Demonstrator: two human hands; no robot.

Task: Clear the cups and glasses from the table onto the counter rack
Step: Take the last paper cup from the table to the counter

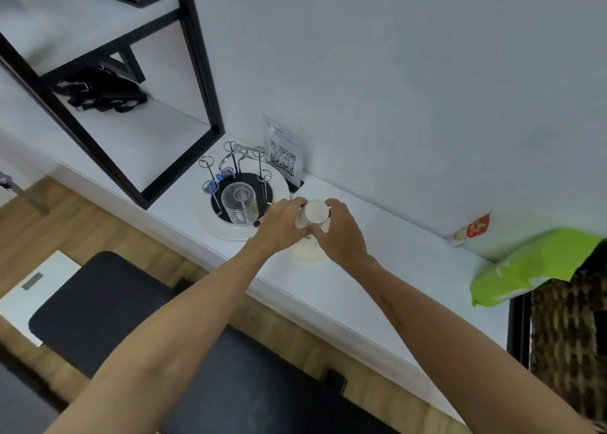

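A white paper cup [314, 213], turned bottom up, is held between both hands just right of the rack [239, 184]. My left hand [282, 225] grips its left side and my right hand [341, 233] grips its right side, thumb across the front. Below the cup a wider white cup rim or lid [307, 253] shows on the counter. The rack is a round white tray [226, 231] with a black centre and several upright wire pegs. A clear glass [238, 203] stands upside down over one peg at the front.
White counter [377, 269] runs along the wall. A QR-code sign [283, 157] stands behind the rack. Black-framed shelf [197, 72] rises at left. A green packet [532, 266] and a small red-white packet [471, 230] lie at right. A black chair [108, 305] sits below.
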